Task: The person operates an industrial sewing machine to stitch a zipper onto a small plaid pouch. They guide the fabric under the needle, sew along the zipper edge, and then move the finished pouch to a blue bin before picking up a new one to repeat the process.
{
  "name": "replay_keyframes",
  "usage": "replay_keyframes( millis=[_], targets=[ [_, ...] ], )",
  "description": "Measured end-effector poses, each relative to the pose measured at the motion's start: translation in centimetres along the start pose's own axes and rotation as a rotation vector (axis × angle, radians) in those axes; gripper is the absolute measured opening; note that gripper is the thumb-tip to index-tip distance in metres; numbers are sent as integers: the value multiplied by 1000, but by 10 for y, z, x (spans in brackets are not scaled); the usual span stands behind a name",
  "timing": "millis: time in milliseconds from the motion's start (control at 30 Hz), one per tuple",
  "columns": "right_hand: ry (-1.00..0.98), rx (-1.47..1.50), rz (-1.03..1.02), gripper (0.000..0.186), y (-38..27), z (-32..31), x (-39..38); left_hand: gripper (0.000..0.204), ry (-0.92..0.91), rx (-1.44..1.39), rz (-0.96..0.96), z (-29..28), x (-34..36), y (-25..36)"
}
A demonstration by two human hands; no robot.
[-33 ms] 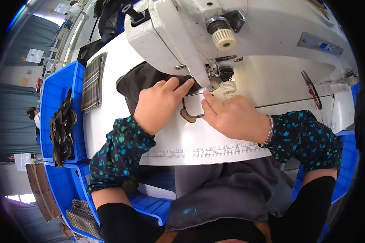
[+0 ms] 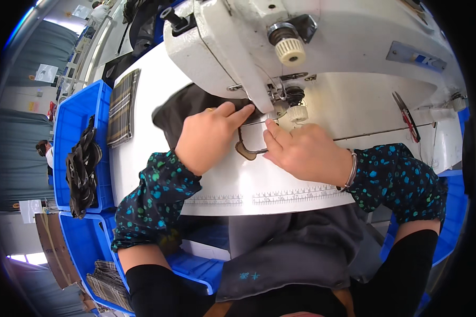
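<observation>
A dark fabric piece (image 2: 179, 108) lies on the white machine table and runs under the sewing machine's (image 2: 211, 63) needle area. My left hand (image 2: 209, 134) rests on the fabric with its index finger stretched towards the needle and its other fingers bent, pressing the piece down. Just right of it, my right hand (image 2: 301, 148) has thumb and fingers pinched together at the edge of the work, beside the presser foot. Between the hands shows a thin dark curved strip with a tan-brown tab (image 2: 246, 152). What the right fingertips grip is partly hidden.
Folded plaid cloth (image 2: 122, 108) lies at the table's left. A blue bin (image 2: 78, 105) beside it holds dark pieces (image 2: 82, 169); a lower blue bin (image 2: 74, 235) holds plaid pieces. Red-handled scissors (image 2: 407, 119) lie at the right. A ruler scale (image 2: 296, 197) marks the front edge.
The far left part of the dark fabric has shifted slightly and its upper corner looks softer. Both hands stay almost in the same place.
</observation>
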State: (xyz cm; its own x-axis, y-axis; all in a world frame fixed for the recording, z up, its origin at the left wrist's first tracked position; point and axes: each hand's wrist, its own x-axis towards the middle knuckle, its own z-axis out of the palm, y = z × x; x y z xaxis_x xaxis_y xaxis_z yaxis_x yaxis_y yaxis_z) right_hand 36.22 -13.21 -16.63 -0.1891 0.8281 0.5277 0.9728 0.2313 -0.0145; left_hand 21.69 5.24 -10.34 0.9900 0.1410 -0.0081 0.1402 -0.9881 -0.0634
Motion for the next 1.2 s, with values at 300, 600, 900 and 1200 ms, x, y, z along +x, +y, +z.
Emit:
replay_keyframes(
  millis=[300, 600, 900, 1200],
  targets=[
    [73, -20, -209, 17, -5, -5, 2, 36, -345, -1239, -417, -10, 7, 10],
    [-51, -37, -247, 27, -2, -5, -2, 28, -215, -1166, -326, 6, 7, 15],
    [13, -33, -337, 31, -5, -6, 1, 30, 301, -359, -140, 12, 6, 28],
    [6, -28, -292, 31, -15, -7, -4, 38, 94, -155, -30, 2, -2, 45]
  ],
)
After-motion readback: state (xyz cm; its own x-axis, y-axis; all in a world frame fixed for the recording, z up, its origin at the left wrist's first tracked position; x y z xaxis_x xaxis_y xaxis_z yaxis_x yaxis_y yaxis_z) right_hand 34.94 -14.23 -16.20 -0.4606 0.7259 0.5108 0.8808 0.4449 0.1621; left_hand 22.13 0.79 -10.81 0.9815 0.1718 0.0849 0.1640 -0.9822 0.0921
